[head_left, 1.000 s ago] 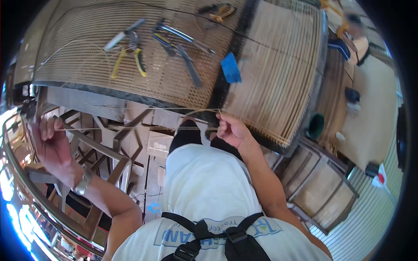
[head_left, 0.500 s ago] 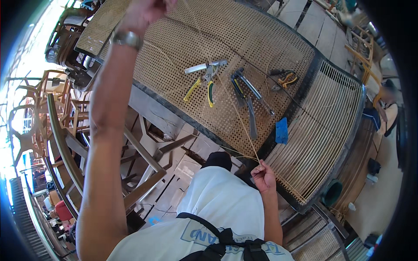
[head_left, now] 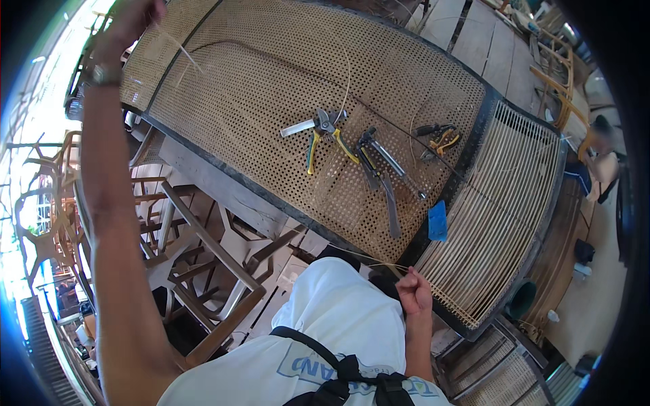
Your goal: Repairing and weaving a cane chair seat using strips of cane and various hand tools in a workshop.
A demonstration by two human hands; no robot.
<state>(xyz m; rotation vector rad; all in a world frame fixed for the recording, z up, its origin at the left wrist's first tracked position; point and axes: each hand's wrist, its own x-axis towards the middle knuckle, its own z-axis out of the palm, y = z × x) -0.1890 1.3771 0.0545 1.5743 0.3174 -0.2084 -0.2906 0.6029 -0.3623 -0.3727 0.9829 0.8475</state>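
My left hand, with a watch on its wrist, is stretched out to the far left, at the edge of the woven cane panel. Its fingers are closed, and a thin pale cane strand trails from them over the panel. Low in the middle, my right hand pinches a cane strand at the front corner where the panel meets the slatted section. On the panel lie yellow-handled cutting pliers, a hammer-like metal tool, a flat blade and smaller orange-handled pliers.
A blue piece rests on the dark frame beside the strung cane slats. Wooden chair frames stand close on the left. At the far right a person sits. A dark green container is by the slatted end.
My left hand has swung farther left. The strand that ran up from my right hand across the tools is gone from there. The yellow-handled pliers have turned and shifted; my right hand is slightly lower.
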